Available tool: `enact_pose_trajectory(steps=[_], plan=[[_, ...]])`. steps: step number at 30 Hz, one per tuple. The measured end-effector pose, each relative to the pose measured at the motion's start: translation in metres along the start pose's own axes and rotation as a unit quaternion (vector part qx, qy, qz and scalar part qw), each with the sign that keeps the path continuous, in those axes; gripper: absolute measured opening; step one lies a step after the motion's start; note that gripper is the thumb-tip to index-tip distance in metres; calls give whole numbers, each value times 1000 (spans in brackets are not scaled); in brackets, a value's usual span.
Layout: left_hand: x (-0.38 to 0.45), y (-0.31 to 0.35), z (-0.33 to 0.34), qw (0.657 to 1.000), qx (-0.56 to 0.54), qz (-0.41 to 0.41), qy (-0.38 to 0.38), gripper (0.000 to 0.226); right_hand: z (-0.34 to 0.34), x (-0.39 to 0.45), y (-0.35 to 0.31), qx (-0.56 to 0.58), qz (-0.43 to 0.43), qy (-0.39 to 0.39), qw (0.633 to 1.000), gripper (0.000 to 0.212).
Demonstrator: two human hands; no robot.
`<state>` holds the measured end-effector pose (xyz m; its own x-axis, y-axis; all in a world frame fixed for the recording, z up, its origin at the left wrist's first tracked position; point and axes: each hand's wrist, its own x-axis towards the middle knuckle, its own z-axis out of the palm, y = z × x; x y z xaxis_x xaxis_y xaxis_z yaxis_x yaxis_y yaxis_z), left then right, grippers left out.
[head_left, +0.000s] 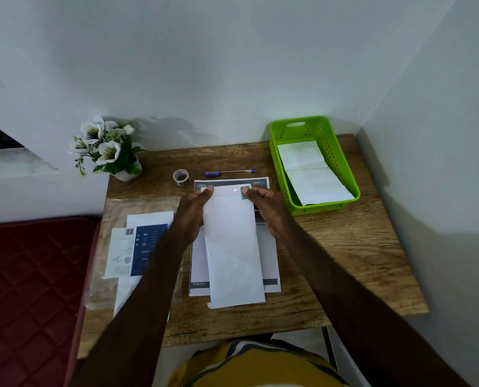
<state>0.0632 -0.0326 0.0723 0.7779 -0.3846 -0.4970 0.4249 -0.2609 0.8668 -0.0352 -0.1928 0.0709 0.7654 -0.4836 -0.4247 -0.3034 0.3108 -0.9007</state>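
both hands, left (pixel 191 216) and right (pixel 266 209), pinching envelope (pixel 232 247) by far corners, held over printed sheet (pixel 269 247) mid-desk (pixel 344 247); probably light, thin, floppy, slick, easily creased, so best gripped at edges with both hands.

Both bare forearms reach up from the lower edge, the left from 7 o'clock, the right from 5 o'clock, converging toward 12. The left hand (pixel 192 216) and the right hand (pixel 270 209) face each other, palms inward, thumbs on top and fingers behind, pinching the far corners of a long white paper envelope (pixel 232 252)
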Motion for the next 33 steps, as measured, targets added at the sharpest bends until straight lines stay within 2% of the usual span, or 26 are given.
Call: enact_pose_trajectory(steps=[6, 13, 17, 22, 26, 33], plan=[[0, -6, 1, 999, -14, -27, 11, 26, 0, 0, 6, -26, -9, 12, 1000, 13], [-2, -1, 5, 996, -59, -67, 22, 19, -2, -15, 13, 3, 30, 22, 999, 25], [-1, -1, 5, 994, -83, -68, 20, 17, -10, -43, 28, -16, 60, -29, 998, 26], [4, 5, 4, 992, -105, -59, 28, 22, -26, -79, 48, -1, 156, -117, 981, 35], [9, 14, 1, 984, -162, -70, 27, 23, -31, -95, 61, 42, 168, -111, 979, 31], [14, 17, 3, 981, -179, -73, 15, 31, -31, -101, 65, 88, 172, -94, 977, 30]])
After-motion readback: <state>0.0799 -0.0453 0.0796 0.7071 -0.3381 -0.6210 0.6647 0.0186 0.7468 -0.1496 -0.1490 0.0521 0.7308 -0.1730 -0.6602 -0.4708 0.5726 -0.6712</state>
